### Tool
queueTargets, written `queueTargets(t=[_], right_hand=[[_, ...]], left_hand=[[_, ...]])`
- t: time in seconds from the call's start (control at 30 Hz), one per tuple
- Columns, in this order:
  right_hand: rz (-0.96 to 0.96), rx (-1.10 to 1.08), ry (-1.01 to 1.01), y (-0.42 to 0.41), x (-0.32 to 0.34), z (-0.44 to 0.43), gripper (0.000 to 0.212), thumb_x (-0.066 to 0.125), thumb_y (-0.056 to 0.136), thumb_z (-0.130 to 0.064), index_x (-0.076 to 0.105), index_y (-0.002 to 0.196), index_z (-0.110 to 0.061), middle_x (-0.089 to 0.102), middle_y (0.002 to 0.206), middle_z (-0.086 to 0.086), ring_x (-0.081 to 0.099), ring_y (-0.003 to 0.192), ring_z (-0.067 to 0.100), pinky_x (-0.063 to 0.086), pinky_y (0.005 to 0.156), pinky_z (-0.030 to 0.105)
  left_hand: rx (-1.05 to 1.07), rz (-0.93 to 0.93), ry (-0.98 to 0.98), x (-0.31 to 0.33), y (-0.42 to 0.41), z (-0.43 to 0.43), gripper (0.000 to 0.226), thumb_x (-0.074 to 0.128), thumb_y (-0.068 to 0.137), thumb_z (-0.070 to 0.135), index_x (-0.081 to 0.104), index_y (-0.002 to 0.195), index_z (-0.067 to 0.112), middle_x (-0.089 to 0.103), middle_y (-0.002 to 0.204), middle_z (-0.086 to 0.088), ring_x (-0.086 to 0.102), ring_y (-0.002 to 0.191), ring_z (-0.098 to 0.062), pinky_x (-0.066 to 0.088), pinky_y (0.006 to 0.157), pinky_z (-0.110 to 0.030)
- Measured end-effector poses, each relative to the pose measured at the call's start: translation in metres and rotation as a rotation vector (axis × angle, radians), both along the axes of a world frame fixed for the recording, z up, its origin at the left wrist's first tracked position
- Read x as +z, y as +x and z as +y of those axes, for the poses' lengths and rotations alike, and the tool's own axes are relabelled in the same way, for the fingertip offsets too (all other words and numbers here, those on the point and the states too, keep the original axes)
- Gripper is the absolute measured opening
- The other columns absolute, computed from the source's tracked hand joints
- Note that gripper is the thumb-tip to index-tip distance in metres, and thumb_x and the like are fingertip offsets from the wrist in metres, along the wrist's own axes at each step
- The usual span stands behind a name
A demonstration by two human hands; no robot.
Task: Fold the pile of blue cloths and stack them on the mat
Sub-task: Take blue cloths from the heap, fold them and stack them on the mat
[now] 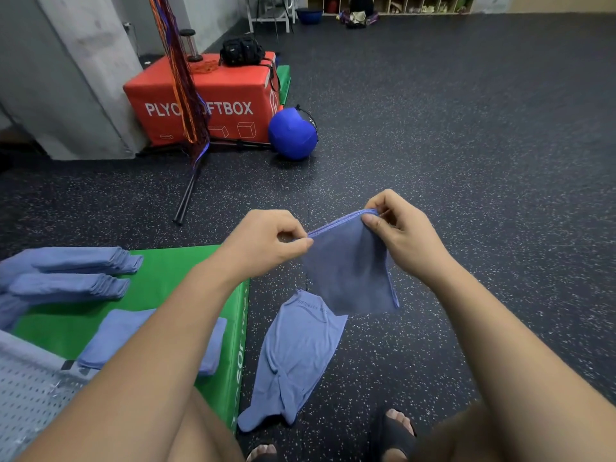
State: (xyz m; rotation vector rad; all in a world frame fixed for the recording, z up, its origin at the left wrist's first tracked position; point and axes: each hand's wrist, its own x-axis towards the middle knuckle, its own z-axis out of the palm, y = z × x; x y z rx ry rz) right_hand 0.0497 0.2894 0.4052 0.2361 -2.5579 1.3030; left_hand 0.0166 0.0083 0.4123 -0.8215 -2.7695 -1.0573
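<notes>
Blue cloth (pixel 350 271) hangs in the air in front of the person, folded double, its stitched top edge stretched between both hands above the floor. The left hand (pixel 266 241) pinches one upper corner between thumb and forefinger, with the other fingers curled in. The right hand (pixel 400 235) pinches the other corner a little higher, thumb pressed on the near side of the fabric.

Below the held piece a second blue cloth (pixel 300 355) lies unfolded and rumpled on the speckled rubber floor (pixel 466 128), just beside the edge of the green mat (pixel 173 271). On the mat, to the person's left, two stacks of folded cloths (pixel 83 261) sit side by side. Nearer in, another folded cloth (pixel 116 335) lies partly hidden under the left forearm. A perforated grey basket (pixel 26 395) shows at the lower left corner, overlapping the mat's near edge. A black sandal (pixel 396 435) is on the right foot.

Farther off a red plyo soft box (pixel 206 95) stands by the wall with a black bag (pixel 241 51) on top. A blue ball (pixel 292 135) rests on the floor just beside the box.
</notes>
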Motion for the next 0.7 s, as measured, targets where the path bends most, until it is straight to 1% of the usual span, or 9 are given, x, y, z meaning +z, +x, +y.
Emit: queueTargets(t=[0.13,0.23,0.3,0.37,0.47,0.53,0.57,0.63,0.7], right_hand=[[-0.014,0.001,-0.037,0.000,0.000,-0.001,0.009,0.067,0.104,-0.026,0.061,0.099,-0.028,0.060,0.083,-0.007,0.050,0.073,0.005,0.041,0.068,0.021],[-0.016,-0.012,-0.054,0.000,0.000,-0.002,0.008,0.067,0.104,-0.027,0.061,0.099,-0.028,0.064,0.087,-0.001,0.052,0.075,0.006,0.043,0.070,0.025],[-0.029,-0.006,-0.062,0.000,0.001,-0.002,0.008,0.067,0.104,-0.027,0.061,0.099,-0.028,0.065,0.089,0.003,0.052,0.075,0.007,0.043,0.071,0.027],[-0.058,0.012,-0.078,0.002,0.003,-0.002,0.008,0.066,0.104,-0.025,0.061,0.098,-0.028,0.065,0.089,0.006,0.051,0.073,0.009,0.044,0.070,0.030],[-0.097,0.035,-0.095,0.004,0.007,-0.002,0.015,0.062,0.097,-0.013,0.062,0.099,-0.027,0.067,0.084,0.002,0.052,0.070,0.010,0.044,0.069,0.032],[-0.123,0.043,-0.038,0.005,0.008,-0.001,0.025,0.060,0.090,-0.007,0.063,0.103,-0.028,0.068,0.083,0.000,0.052,0.069,0.009,0.046,0.069,0.032],[-0.147,0.065,0.011,0.006,0.009,-0.001,0.028,0.061,0.088,-0.008,0.063,0.105,-0.030,0.069,0.084,-0.002,0.054,0.069,0.010,0.048,0.071,0.032],[-0.238,0.156,0.106,0.007,0.009,-0.003,0.032,0.066,0.086,-0.016,0.064,0.112,-0.036,0.072,0.087,-0.007,0.061,0.074,0.008,0.053,0.076,0.034],[-0.314,0.256,0.211,0.009,0.007,-0.012,0.038,0.077,0.086,-0.030,0.064,0.120,-0.040,0.074,0.096,-0.012,0.067,0.087,0.006,0.055,0.086,0.034]], left_hand=[[0.042,0.025,0.060,0.002,-0.001,-0.002,0.015,0.084,0.091,0.028,0.080,0.078,0.025,0.073,0.081,0.011,0.069,0.078,-0.008,0.053,0.078,-0.031],[0.107,-0.008,0.166,0.002,-0.002,-0.002,0.017,0.086,0.089,0.026,0.076,0.075,0.022,0.073,0.074,0.008,0.064,0.067,-0.004,0.053,0.069,-0.031],[0.135,-0.049,0.236,0.002,-0.001,-0.001,0.020,0.087,0.087,0.022,0.072,0.075,0.019,0.073,0.071,0.004,0.062,0.064,-0.006,0.055,0.067,-0.034],[0.131,-0.097,0.310,0.002,0.000,0.001,0.021,0.089,0.084,0.017,0.069,0.079,0.016,0.073,0.073,0.001,0.061,0.066,-0.009,0.055,0.068,-0.033],[0.082,-0.180,0.393,0.003,-0.001,0.000,0.022,0.092,0.082,0.012,0.070,0.088,0.014,0.075,0.082,-0.007,0.062,0.072,-0.011,0.055,0.074,-0.032],[0.047,-0.220,0.368,0.001,-0.001,0.000,0.022,0.093,0.081,0.013,0.074,0.090,0.017,0.076,0.084,-0.008,0.064,0.073,-0.012,0.056,0.074,-0.033],[0.032,-0.221,0.337,-0.001,-0.001,0.002,0.021,0.094,0.080,0.014,0.076,0.088,0.018,0.076,0.082,-0.007,0.064,0.072,-0.011,0.056,0.073,-0.033],[-0.001,-0.204,0.265,-0.005,-0.001,0.007,0.021,0.096,0.078,0.015,0.077,0.084,0.019,0.076,0.077,-0.002,0.064,0.069,-0.009,0.056,0.072,-0.032],[-0.043,-0.205,0.210,-0.008,0.002,0.015,0.022,0.096,0.076,0.015,0.076,0.083,0.021,0.076,0.076,0.001,0.065,0.068,-0.007,0.056,0.070,-0.031]])
